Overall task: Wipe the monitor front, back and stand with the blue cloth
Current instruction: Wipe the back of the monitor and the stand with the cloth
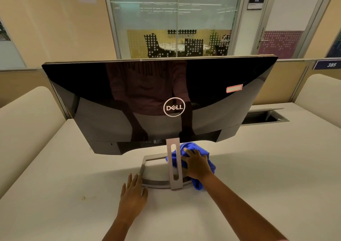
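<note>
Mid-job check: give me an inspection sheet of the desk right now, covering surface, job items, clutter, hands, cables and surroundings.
Surface: pale beige table; small brownish mark at left.
Job's things: glossy black monitor, back toward the camera, upright on slotted silver stand; bunched blue cloth against the stand's right side.
Clutter: nothing seen.
Grippers: right hand presses the cloth; left hand flat on the table, fingertips at the stand's base corner.
Cables: nothing seen; open hatch in the table at right rear.
Surroundings: desk partitions; glass-walled meeting room behind.
</note>
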The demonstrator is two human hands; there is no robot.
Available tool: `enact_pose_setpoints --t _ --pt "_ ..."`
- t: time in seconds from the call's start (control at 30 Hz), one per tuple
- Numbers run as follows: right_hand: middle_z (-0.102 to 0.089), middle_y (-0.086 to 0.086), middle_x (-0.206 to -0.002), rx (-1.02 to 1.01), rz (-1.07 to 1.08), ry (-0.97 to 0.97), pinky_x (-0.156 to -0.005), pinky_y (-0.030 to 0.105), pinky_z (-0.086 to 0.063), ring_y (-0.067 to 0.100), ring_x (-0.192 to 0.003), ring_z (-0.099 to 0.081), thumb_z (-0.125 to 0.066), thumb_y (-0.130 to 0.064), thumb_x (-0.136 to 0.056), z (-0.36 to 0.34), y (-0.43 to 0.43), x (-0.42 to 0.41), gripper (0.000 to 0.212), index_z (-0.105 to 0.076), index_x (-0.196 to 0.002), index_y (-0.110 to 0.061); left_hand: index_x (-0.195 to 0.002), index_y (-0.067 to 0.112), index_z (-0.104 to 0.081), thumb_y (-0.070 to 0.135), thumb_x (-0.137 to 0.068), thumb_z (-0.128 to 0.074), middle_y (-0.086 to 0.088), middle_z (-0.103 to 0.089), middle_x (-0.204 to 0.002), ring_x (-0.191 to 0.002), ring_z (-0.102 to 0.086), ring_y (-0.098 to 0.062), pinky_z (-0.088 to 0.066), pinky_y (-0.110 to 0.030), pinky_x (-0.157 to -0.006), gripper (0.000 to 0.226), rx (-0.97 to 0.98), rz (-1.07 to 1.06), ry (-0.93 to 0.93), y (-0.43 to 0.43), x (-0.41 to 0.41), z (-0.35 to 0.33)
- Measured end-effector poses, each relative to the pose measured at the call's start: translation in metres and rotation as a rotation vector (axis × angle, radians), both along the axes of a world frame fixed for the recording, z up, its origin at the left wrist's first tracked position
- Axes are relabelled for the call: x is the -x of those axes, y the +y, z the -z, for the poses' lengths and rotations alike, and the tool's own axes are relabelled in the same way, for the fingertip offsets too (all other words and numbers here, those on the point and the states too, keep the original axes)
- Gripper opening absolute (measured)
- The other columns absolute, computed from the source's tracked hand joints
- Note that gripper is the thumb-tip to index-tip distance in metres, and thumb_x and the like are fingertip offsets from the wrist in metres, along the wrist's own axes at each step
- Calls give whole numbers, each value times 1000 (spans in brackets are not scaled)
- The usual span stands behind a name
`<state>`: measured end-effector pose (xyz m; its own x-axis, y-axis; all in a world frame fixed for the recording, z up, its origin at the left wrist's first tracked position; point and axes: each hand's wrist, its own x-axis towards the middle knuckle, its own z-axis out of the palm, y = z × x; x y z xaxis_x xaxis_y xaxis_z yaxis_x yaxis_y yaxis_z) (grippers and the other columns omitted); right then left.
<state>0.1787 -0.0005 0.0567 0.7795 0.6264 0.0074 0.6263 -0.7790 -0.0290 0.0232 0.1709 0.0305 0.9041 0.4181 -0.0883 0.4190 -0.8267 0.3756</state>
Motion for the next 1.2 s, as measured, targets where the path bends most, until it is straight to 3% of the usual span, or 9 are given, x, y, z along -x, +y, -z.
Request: enact_pose_setpoints --t 0.1,0.47,0.7,0.93,1.03,1.2 --pt "-31 6 -145 33 168 24 -97 46 -39 34 -128 -32 -46 -39 -91 -3 -5 2 46 -42 -133 -22 -146 14 -3 29 -98 -29 -5 -5 -156 -144 4 -22 -1 -37 -115 56 10 3 -14 -1 1 -1" --pt "-28 10 -144 -68 480 168 -95 35 -43 32 -126 -35 -39 -43 -94 -1 -24 43 52 -31 -138 -17 -146 12 -7 25 -98 -30 -7 -10 -155 -144 0 -24 -4 -39 -116 54 18 8 -37 -2 2 0" --pt "-21 12 -148 -52 449 172 -94 33 -45 33 -127 -33 -40 -43 -93 4 -11 93 58 -21 -143 -18 -146 12 -3 24 -98 -29 -7 -6 -155 -144 1 -24 -4 -37 -116 56 -2 22 1 -2 2 -1" --pt "-36 7 -140 -260 391 252 -93 31 -44 26 -119 -42 -48 -39 -89 -7 -26 95 44 -45 -129 -21 -146 12 -6 22 -98 -30 -7 -8 -155 -144 1 -24 -6 -39 -115 55 -50 90 38 3 6 -5" --pt "-39 5 -136 -337 426 191 -94 29 -43 23 -117 -43 -49 -38 -90 -14 -40 81 46 -42 -132 -21 -146 14 -10 23 -97 -31 -5 -10 -155 -144 0 -24 -6 -39 -116 54 -119 124 37 6 9 -6" --pt "-23 5 -149 -69 406 165 -100 37 -39 30 -132 -26 -45 -42 -92 -4 -29 91 59 -21 -143 -26 -146 19 -14 25 -97 -31 -3 -10 -155 -144 -1 -22 -2 -39 -116 53 -243 187 40 11 10 -9"
